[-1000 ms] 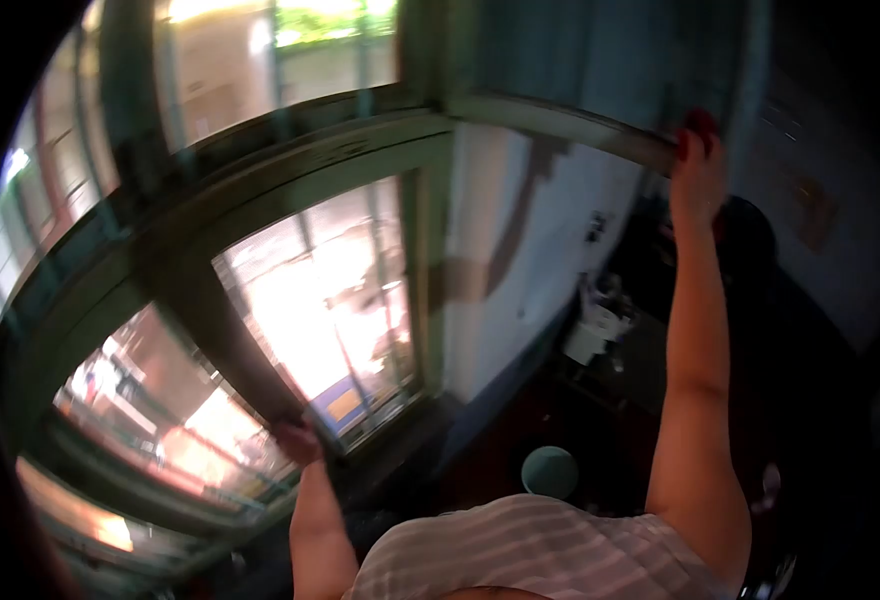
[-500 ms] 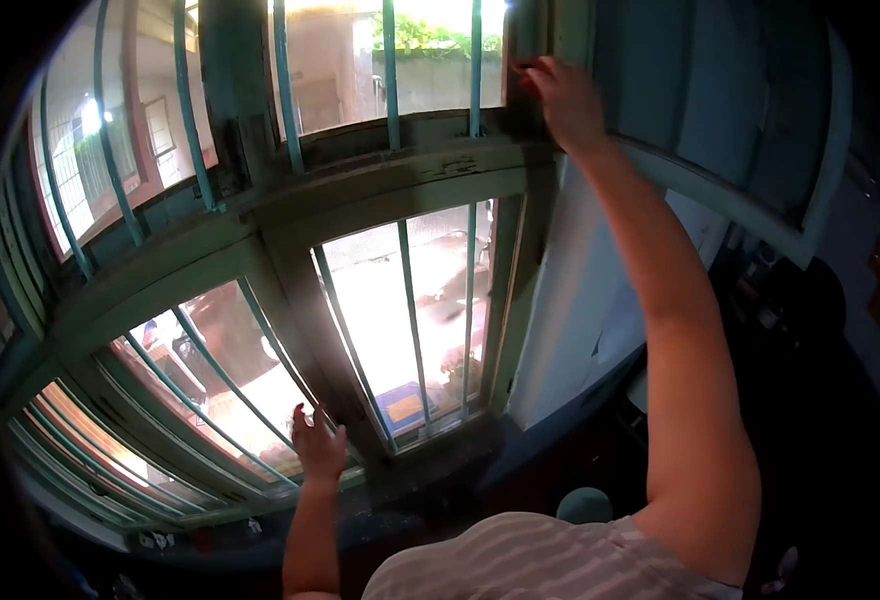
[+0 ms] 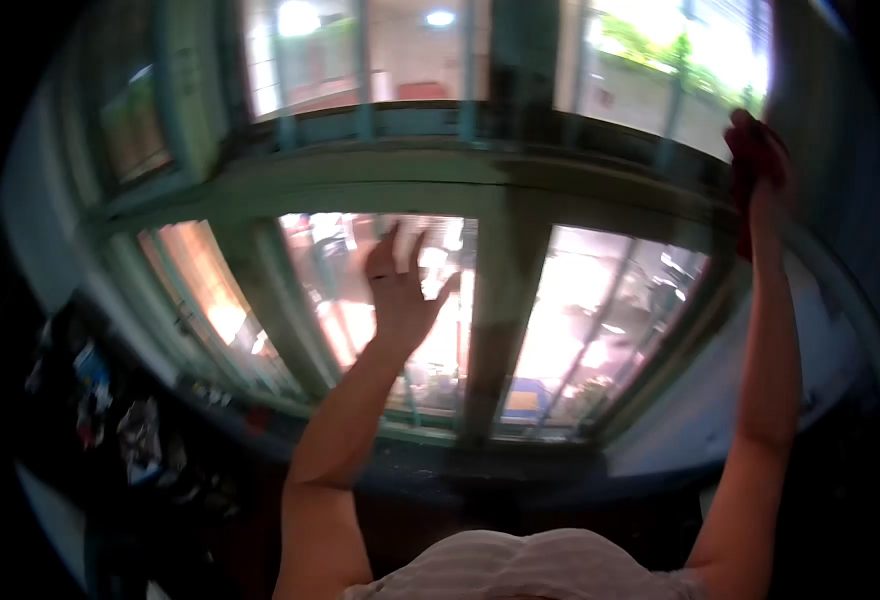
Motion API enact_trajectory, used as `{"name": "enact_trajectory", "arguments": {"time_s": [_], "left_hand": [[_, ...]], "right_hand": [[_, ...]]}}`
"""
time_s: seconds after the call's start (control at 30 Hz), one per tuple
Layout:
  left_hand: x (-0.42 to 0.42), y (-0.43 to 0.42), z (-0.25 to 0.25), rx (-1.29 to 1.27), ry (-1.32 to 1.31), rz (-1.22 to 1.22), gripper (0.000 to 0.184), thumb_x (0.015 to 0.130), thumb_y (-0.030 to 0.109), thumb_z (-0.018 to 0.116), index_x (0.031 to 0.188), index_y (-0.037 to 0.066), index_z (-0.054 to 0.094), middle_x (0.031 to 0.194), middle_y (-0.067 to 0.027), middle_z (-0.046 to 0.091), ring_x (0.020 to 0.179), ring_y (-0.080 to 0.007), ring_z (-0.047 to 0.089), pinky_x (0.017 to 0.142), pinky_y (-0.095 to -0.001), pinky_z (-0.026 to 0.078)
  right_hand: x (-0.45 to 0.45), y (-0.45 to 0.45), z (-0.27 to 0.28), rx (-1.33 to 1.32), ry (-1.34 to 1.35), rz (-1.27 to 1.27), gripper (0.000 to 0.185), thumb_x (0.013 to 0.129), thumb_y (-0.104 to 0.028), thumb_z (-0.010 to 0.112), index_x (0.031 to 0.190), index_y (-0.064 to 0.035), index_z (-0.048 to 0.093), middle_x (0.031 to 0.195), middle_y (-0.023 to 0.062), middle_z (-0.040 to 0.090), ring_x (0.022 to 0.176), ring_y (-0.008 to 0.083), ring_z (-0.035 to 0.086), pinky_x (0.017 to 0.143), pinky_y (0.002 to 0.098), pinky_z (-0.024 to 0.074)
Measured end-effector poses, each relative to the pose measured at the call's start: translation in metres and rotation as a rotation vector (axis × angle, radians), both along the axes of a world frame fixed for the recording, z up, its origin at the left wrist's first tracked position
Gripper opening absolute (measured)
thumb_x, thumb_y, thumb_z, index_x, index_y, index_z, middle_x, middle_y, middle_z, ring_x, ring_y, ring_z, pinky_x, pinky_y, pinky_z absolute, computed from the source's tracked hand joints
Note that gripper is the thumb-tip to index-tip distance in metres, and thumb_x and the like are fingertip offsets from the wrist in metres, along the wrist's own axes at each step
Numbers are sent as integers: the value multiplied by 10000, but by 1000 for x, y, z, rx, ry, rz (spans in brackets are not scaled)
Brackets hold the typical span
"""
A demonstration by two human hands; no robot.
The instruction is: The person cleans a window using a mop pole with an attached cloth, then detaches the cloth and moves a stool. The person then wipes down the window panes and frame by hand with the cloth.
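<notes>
High at the right, my right hand (image 3: 766, 196) grips a dark red cloth (image 3: 757, 150) beside the upper right window pane. Part of the cloth hangs down along the wrist, and it covers most of the fingers. My left hand (image 3: 405, 300) is raised before the lower middle pane, fingers spread and holding nothing. Whether its fingertips touch the window bars cannot be made out. The green wooden window frame (image 3: 510, 300) stands in front of me, with vertical bars (image 3: 363, 75) across its panes. Motion blurs the view.
A wooden crossbar (image 3: 400, 170) divides the upper and lower panes. Below runs a dark sill (image 3: 430, 462). Cluttered small items (image 3: 140, 440) lie in shadow at the lower left. Outside, greenery (image 3: 650, 45) and a blue-and-yellow object (image 3: 528, 400) show through the glass.
My view has turned to the right and blurred. My left hand has risen from the lower bars to the middle pane, fingers spread. The right hand still holds the red cloth, now more visible.
</notes>
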State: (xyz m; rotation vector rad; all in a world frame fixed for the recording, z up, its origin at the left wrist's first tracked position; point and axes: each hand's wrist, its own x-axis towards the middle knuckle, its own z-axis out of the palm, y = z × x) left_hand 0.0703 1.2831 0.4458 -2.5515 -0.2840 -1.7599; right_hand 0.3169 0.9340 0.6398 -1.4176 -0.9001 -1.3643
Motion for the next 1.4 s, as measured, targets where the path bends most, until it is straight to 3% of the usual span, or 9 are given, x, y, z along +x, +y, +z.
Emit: {"name": "enact_trajectory", "arguments": {"time_s": [0.23, 0.47, 0.67, 0.8, 1.1, 1.13, 1.23, 1.3, 1.4], "left_hand": [[-75, 67, 40, -194, -290, -55, 378, 775, 115, 615, 1120, 34, 485, 1169, -188, 422, 1049, -355, 463, 867, -416, 407], [-126, 142, 52, -166, -18, 244, 317, 806, 154, 601, 1093, 52, 513, 1016, -130, 566, 955, -288, 556, 811, -339, 454], [-82, 131, 80, 143, 183, 381, 746, 808, 448, 584, 1369, 84, 254, 1402, -173, 284, 1218, -342, 389, 973, -476, 316], [-32, 172, 95, -104, 35, 293, 1082, 719, 699, 492, 1403, 8, 18, 1479, -171, 0, 1377, -267, -21, 1066, -525, 12], [-24, 179, 87, -99, -21, 367, 1089, 726, 677, 512, 1406, 23, -30, 1487, -138, -24, 1379, -237, -18, 1065, -516, -25], [-23, 178, 88, -116, -25, 349, 1086, 728, 669, 519, 1407, 24, -30, 1487, -138, -22, 1379, -236, -14, 1063, -515, -30], [-25, 178, 89, -144, -37, 285, 1076, 734, 643, 541, 1408, 26, -28, 1488, -139, -14, 1379, -237, 0, 1057, -514, -44], [-23, 183, 87, -153, -66, 216, 1069, 738, 620, 558, 1409, 26, -25, 1488, -141, -7, 1379, -243, 12, 1053, -515, -51], [-25, 186, 86, -147, -57, 234, 1060, 743, 574, 589, 1408, 25, -27, 1487, -146, 17, 1376, -261, 33, 1045, -529, -55]], "right_hand": [[-5, 126, -60, -121, -33, 198, 383, 744, 68, 475, 1095, -48, 574, 1130, 134, 546, 1082, 270, 505, 970, 348, 363], [-5, 128, -74, -77, -26, 17, 381, 750, 23, 518, 1117, -65, 563, 1156, 147, 522, 1103, 306, 488, 967, 371, 370], [7, 133, -77, -134, -116, -113, 369, 760, -50, 566, 1121, -122, 549, 1137, 115, 541, 1075, 290, 508, 940, 366, 390], [-16, 135, -75, -116, -63, -164, 386, 728, -18, 569, 1099, -122, 554, 1119, 120, 543, 1052, 302, 517, 922, 375, 402], [-59, 125, -45, 41, -139, -40, 407, 703, 74, 523, 1062, -108, 584, 1059, 114, 568, 1029, 287, 536, 912, 337, 416], [-78, 133, -36, -82, -62, 94, 388, 718, 54, 538, 1064, -116, 582, 1081, 108, 558, 1028, 286, 534, 910, 336, 422], [-107, 202, -32, -295, -320, -55, 290, 753, -63, 598, 1026, -160, 583, 1141, 59, 523, 1015, 262, 535, 870, 334, 458], [-133, 262, -26, -454, -451, -13, 188, 764, -239, 601, 937, -169, 624, 1062, 46, 558, 977, 241, 539, 822, 360, 460], [-159, 340, -36, -592, -396, 98, 202, 770, -239, 565, 926, -136, 640, 1024, 76, 580, 998, 228, 537, 853, 371, 430]]}}
